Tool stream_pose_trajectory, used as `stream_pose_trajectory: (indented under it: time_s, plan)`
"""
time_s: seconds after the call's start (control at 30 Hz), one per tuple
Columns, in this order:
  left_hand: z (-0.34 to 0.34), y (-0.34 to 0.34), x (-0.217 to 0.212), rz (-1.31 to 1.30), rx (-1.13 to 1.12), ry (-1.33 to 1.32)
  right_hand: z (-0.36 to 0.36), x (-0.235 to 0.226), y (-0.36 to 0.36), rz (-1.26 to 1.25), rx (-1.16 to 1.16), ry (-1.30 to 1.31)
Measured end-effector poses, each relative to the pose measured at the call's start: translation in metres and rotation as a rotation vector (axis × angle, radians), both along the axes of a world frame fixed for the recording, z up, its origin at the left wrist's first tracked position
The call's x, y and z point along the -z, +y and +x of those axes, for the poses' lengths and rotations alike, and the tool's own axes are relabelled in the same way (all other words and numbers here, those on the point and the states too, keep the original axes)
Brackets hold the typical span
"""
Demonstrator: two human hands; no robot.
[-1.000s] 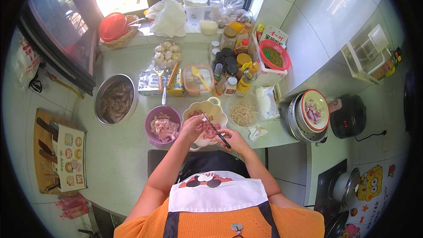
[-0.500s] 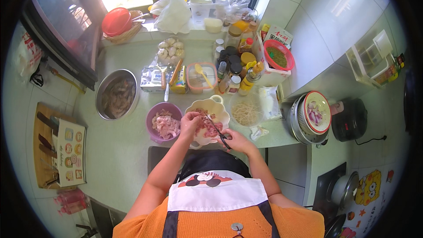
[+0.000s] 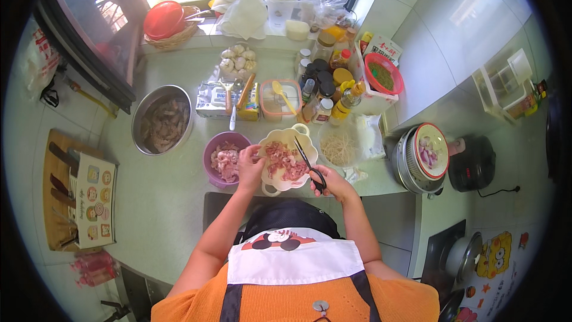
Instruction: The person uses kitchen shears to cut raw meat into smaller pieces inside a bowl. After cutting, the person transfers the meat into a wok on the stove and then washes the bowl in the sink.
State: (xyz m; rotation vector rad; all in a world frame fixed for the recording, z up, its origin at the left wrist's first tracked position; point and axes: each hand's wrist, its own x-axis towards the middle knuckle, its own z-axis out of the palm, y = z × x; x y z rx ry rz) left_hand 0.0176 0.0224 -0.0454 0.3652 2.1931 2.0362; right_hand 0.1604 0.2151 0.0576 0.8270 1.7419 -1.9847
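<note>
My right hand (image 3: pixel 335 185) grips black-handled scissors (image 3: pixel 317 177) by the handles, with the blades pointing up and left over a cream scalloped bowl (image 3: pixel 302 141). Cut pieces of pinkish raw meat (image 3: pixel 287 162) lie in that bowl. My left hand (image 3: pixel 251 170) hovers between the cream bowl's left rim and a purple bowl (image 3: pixel 208 165). Its fingers are bent, with thumb and forefinger a little apart, and no piece shows in them. More raw meat (image 3: pixel 226 158) in larger pieces fills the purple bowl, partly hidden by the left hand.
Left stands a steel bowl (image 3: pixel 136 128) of shrimp-like pieces. Behind are garlic (image 3: pixel 238 58), a lidded container (image 3: pixel 273 110) with a yellow spoon, and several sauce bottles (image 3: pixel 342 107). A bowl of pale shreds (image 3: pixel 339 146) sits right, near stacked colanders (image 3: pixel 405 173). Knives (image 3: pixel 61 158) stand far left.
My left hand has drawn back leftward from the meat toward the purple bowl. The scissors have lifted and swung more upright as my right hand moved right.
</note>
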Motion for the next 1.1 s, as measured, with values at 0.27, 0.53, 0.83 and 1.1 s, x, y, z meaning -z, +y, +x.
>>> stream_pose_trajectory:
  time_s: [0.27,0.53,0.83,1.1]
  plan:
    - [-0.014,-0.066,-0.002,0.094,-0.077,-0.205,0.001,0.009,-0.023,0.649,-0.162,0.103]
    - [-0.029,-0.123,-0.001,-0.274,-0.120,0.124,-0.005,0.007,-0.055,1.209,-0.242,-0.047]
    - [-0.043,-0.121,-0.010,-0.512,-0.094,0.328,-0.013,0.001,-0.081,1.355,-0.125,0.174]
    - [-0.058,-0.142,0.008,-0.517,-0.225,0.123,0.001,-0.004,-0.089,1.233,0.027,0.207]
